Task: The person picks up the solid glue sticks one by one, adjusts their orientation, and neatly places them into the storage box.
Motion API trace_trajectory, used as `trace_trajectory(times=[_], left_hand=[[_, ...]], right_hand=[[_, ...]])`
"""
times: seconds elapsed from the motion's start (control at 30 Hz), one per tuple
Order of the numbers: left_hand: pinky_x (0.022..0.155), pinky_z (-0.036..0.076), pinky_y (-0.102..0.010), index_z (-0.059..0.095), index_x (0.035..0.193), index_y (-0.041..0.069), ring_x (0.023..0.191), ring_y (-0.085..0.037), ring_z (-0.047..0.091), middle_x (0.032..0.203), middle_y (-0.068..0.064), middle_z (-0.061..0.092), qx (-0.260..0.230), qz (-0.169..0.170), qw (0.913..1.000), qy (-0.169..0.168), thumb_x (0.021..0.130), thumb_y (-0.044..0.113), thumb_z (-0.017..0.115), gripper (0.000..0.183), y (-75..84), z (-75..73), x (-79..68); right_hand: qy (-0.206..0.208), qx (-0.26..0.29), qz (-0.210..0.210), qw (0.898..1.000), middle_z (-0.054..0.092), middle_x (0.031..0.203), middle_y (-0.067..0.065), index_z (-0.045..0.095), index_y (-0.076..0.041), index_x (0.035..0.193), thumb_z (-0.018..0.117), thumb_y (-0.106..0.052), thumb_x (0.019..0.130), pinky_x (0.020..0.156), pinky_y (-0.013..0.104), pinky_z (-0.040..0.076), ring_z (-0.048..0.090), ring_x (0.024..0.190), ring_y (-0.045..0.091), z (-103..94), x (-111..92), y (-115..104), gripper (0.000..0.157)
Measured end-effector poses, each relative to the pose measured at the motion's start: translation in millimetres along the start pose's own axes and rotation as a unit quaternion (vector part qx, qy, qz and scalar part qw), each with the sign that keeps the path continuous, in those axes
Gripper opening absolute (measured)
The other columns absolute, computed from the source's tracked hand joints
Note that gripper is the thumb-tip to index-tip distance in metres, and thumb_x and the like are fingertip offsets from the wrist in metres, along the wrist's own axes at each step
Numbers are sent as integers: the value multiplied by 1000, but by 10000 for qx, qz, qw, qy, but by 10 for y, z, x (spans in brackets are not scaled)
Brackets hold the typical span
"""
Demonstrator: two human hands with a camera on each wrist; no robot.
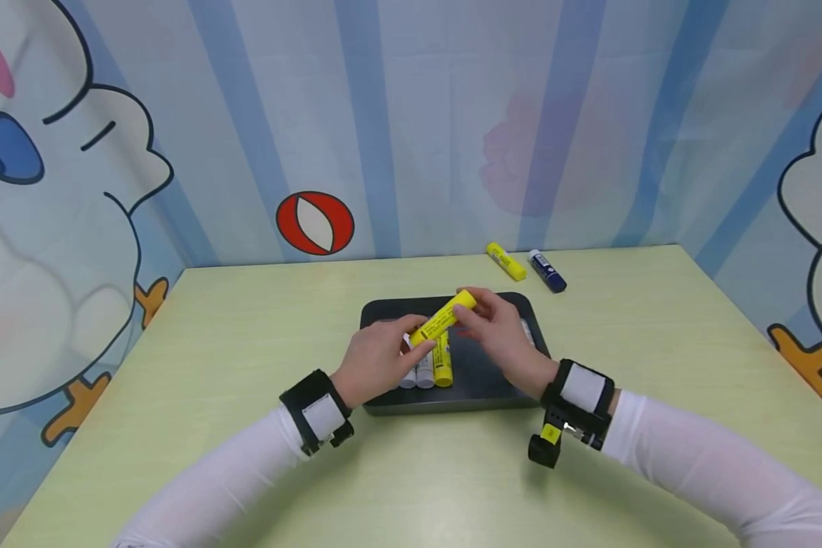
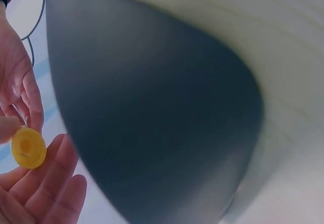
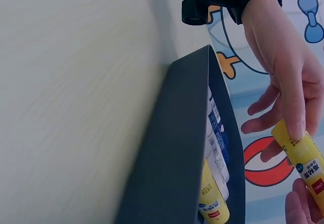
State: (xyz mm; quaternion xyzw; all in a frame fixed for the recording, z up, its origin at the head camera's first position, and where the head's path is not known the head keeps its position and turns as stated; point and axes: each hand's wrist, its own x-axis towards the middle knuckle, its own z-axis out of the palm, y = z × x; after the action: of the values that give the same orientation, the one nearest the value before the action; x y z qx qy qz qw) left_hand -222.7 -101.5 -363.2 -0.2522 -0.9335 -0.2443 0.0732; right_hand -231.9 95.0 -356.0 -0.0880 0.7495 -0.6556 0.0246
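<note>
A yellow glue stick [image 1: 442,318] is held at a slant over the dark grey tray [image 1: 452,406]. My left hand [image 1: 382,356] pinches its lower end between thumb and fingers. At the upper end, my right hand [image 1: 500,331] holds it between thumb and fingertips. Below it in the tray lie another yellow glue stick [image 1: 443,365] and white glue sticks [image 1: 425,371], side by side. The right wrist view also shows a blue-labelled stick [image 3: 218,133] in there. My hands hide part of the tray's contents.
Behind the tray, near the table's back edge, lie a yellow glue stick [image 1: 506,261] and a dark blue glue stick with a white cap [image 1: 547,271]. A striped cartoon curtain [image 1: 425,137] rises just behind the pale table [image 1: 281,304].
</note>
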Motion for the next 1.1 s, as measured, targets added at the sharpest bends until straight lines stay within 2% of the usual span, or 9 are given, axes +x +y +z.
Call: trace_trajectory(times=[0.2,0.37,0.47,0.6,0.7,0.9,0.97,1.03,1.1], left_hand=[[56,50,-26,54,134,9,72,-14,60,104,-5,69,50,-224,9997,13,94,37,65,50,-97,-62,0],[83,54,-41,50,138,7,103,-25,63,125,-11,62,450,-527,9975,119,94,39,62,55,-223,-157,-9],[88,52,-46,49,139,5,113,-28,59,128,-14,60,817,-625,9945,209,94,39,62,57,-336,-191,-23],[80,54,-47,47,139,1,107,-30,59,123,-17,59,1286,-823,9879,274,94,40,63,61,-500,-210,-50],[74,56,-45,46,138,-2,99,-29,62,116,-19,61,1460,-1028,9837,225,94,40,63,63,-598,-215,-69],[56,54,-39,46,137,-8,70,-25,65,76,-10,65,1308,-1334,9821,-224,96,36,60,63,-678,-219,-85],[58,54,-39,45,138,-11,70,-25,65,74,-12,64,1179,-1416,9820,-424,97,34,58,62,-689,-211,-83],[68,55,-42,45,136,-12,80,-28,67,85,-17,68,1045,-1456,9823,-545,98,32,57,59,-702,-195,-84],[75,55,-43,44,136,-14,78,-28,68,87,-19,68,779,-1545,9824,-697,99,29,56,58,-710,-180,-84]], right_hand=[[102,-186,-152,9997,53,126,23,37,0,146,49,-16,103,94,43,49,56,113,38,-90,88,-20,47],[207,-587,-425,9972,51,120,21,34,-2,147,47,-15,104,94,46,47,55,108,37,-232,194,-33,48],[289,-863,-568,9942,51,121,23,32,-1,145,48,-14,103,93,42,48,56,106,34,-313,261,-27,47],[327,-1133,-611,9911,50,122,25,31,2,141,49,-16,103,92,40,49,55,107,36,-405,326,-15,45],[299,-1407,-638,9875,49,120,24,33,2,139,49,-17,103,91,44,48,55,106,38,-463,360,-6,45],[178,-2264,-519,9725,50,112,19,38,-2,140,49,-22,103,79,38,46,52,95,31,-526,397,-9,44],[100,-2493,-489,9671,52,109,19,40,-3,139,50,-23,103,77,38,46,52,94,31,-535,405,-13,43],[-4,-2685,-458,9622,54,107,18,42,-3,139,51,-24,102,77,38,48,54,94,31,-539,413,-10,43],[-139,-2901,-446,9559,56,107,18,45,-3,137,52,-25,102,76,38,49,56,93,31,-541,425,5,42]])
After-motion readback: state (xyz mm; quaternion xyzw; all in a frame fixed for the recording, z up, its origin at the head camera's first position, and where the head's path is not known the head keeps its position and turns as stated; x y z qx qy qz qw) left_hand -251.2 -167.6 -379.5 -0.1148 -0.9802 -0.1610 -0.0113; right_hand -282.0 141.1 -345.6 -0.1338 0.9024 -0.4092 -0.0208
